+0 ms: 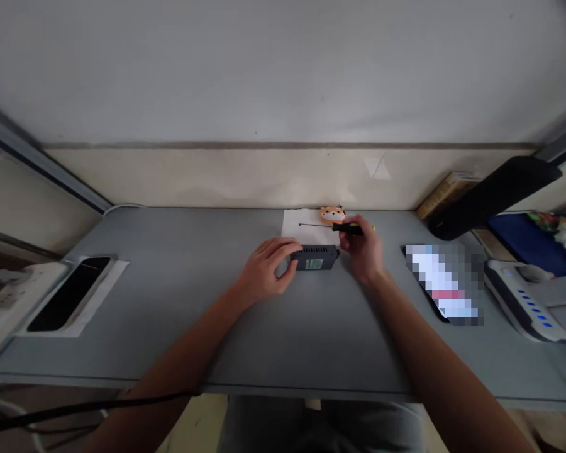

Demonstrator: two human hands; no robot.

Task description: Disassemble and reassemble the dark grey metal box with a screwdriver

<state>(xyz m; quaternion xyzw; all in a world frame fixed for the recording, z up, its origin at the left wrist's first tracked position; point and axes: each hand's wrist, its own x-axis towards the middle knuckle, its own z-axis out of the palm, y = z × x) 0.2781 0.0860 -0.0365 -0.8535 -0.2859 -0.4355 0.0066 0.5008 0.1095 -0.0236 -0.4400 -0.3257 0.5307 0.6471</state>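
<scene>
A dark box-shaped device [327,260] with a row of slots and a greenish label stands on the grey table [170,327], in front of a white paper [295,220]. My left hand [270,267] grips its left end between thumb and fingers. In my right hand [365,251] is a screwdriver [342,228] with a black and yellow handle. Its thin shaft points left above the paper, apart from the device, and a small dark bit shows at its tip. The right hand is close to the device's right end.
An orange animal-faced case [332,214] sits by the wall. To the right are a lit phone [438,283], a black cylinder [495,195] and a power strip [523,302]. A dark phone [70,294] and another white power strip [19,299] lie left.
</scene>
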